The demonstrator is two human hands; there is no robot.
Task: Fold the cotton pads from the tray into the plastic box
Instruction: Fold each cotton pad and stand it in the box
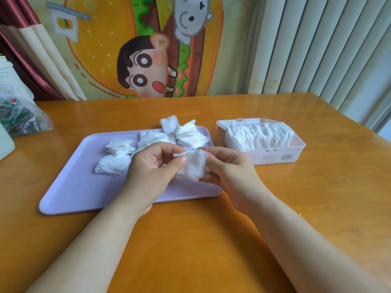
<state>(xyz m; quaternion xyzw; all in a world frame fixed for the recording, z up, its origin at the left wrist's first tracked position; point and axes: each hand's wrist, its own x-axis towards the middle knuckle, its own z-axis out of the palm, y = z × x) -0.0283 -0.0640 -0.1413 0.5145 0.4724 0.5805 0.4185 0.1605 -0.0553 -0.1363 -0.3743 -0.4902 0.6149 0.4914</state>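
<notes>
Cotton pad (192,166) pinched between left hand (156,166) and right hand (228,168).

Wooden table (190,240): tray (80,182), plastic box (275,157), bag (23,118)

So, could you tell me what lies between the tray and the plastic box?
Only a narrow strip of bare table separates tray and box, in the head view.

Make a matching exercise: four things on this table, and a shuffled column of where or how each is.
1 tray
2 plastic box
3 cotton pad
4 plastic bag

A far left of the table
B pinched between left hand and right hand
C lilac, carrying loose pad piles
D clear, packed with pads

Pairs: 1-C, 2-D, 3-B, 4-A
</notes>
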